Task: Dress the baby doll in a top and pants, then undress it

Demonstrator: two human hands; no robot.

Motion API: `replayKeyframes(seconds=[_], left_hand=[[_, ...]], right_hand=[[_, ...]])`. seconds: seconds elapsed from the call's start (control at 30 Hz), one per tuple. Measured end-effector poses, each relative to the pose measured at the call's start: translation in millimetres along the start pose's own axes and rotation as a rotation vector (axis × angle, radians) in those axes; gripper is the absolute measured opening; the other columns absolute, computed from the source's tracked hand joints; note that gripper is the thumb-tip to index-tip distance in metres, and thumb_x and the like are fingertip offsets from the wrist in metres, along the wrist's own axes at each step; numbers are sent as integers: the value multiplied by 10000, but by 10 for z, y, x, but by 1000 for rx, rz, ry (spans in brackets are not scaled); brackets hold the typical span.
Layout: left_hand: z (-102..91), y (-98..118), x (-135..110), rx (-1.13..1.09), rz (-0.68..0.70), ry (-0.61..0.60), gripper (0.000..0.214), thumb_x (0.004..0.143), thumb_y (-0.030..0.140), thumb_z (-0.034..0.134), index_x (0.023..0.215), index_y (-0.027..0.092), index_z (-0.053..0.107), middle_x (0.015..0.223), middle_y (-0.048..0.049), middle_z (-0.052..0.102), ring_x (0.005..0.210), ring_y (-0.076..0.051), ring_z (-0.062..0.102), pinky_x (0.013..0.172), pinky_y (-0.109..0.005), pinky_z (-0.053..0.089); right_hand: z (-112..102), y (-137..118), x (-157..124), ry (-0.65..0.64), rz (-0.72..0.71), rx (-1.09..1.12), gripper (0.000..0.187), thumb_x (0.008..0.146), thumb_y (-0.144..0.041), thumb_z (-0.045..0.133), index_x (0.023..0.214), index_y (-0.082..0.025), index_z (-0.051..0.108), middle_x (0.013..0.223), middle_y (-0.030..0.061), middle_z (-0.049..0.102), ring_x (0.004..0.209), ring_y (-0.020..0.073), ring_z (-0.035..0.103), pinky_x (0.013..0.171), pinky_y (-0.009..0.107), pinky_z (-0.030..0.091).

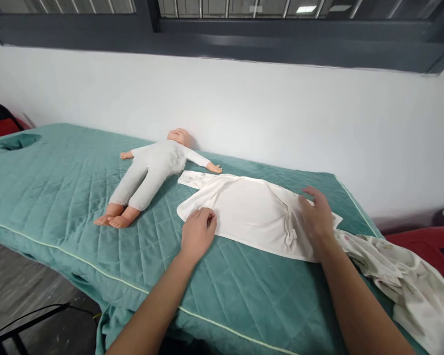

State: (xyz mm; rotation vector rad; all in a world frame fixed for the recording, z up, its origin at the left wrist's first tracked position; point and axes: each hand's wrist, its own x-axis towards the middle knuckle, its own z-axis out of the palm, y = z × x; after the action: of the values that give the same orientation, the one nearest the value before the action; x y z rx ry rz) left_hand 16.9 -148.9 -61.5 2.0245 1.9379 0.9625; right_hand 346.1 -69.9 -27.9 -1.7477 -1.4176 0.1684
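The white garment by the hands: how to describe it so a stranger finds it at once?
On the green bed by the white wall lies a doll. Right of the doll, the garment lies spread flat, the left hand at its near edge, the right hand on it. Unlike the crumpled patterned cloth further right, it is plain and smooth.

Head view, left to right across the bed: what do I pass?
The face hole → doll lying on its back → left hand → white garment spread flat → right hand → crumpled printed cloth.
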Motion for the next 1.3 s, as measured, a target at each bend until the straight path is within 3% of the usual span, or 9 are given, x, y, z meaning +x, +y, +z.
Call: replayKeyframes(seconds=[0.1,0.27,0.4,0.5,0.7,0.83,0.97,1.13,1.3], left_hand=[[6,-11,-5,-28,-20,-3,113,948,237,522,879,220,610,850,-19,674,849,-211,589,751,-329,423],[-2,-21,-24,-53,-13,-18,128,944,242,507,869,220,609,833,-13,660,841,-203,575,764,-331,418],[-18,-12,-36,-73,-19,-19,134,936,250,503,870,218,614,834,-13,651,837,-202,570,772,-335,420],[-27,-2,-43,-90,-15,-19,143,934,256,497,868,214,617,834,-17,648,838,-202,568,782,-338,427],[-35,10,-52,-84,-24,-8,149,930,265,497,860,212,616,821,-14,645,815,-196,566,763,-335,430],[-32,7,-53,-71,-16,-12,162,934,284,491,861,214,619,817,-16,644,804,-195,571,767,-336,432],[-27,-6,-60,-73,-18,-3,158,932,286,496,878,213,626,825,-14,644,810,-193,572,764,-329,427],[-4,-13,-62,-62,-26,7,150,928,290,508,875,213,625,836,-20,645,816,-195,576,751,-321,417],[36,-2,-40,27,5,13,152,929,284,507,860,215,623,835,-28,655,833,-213,573,735,-327,404]], right_hand=[[-195,295,64,4,45,-96,371,827,-315,513,1136,-173,661,1392,162,597,1345,300,517,1138,494,380],[-405,528,197,-175,113,-200,318,819,-297,560,1100,-208,679,1280,137,664,1250,307,589,1061,457,438],[-573,693,253,-182,258,-268,401,848,-421,585,1143,-161,664,1180,211,687,1115,336,653,931,449,481],[-698,805,255,-219,311,-322,425,834,-534,599,1082,-196,668,1165,198,702,1031,339,675,864,447,487],[-818,812,235,-370,420,-343,455,870,-614,509,937,-200,687,694,144,712,645,299,667,696,441,471],[-823,752,204,-459,488,-360,459,851,-610,544,1001,-199,683,564,98,665,576,282,654,653,415,468],[-800,799,173,-400,383,-405,444,828,-516,590,1152,-220,654,720,72,720,688,267,685,711,393,481],[-696,741,85,-114,224,-450,414,864,-426,535,1214,-244,659,1187,149,692,987,331,675,836,468,498],[-435,343,-139,49,-226,-212,341,915,-350,465,1127,-194,681,1215,150,654,1152,293,608,1010,473,481]])
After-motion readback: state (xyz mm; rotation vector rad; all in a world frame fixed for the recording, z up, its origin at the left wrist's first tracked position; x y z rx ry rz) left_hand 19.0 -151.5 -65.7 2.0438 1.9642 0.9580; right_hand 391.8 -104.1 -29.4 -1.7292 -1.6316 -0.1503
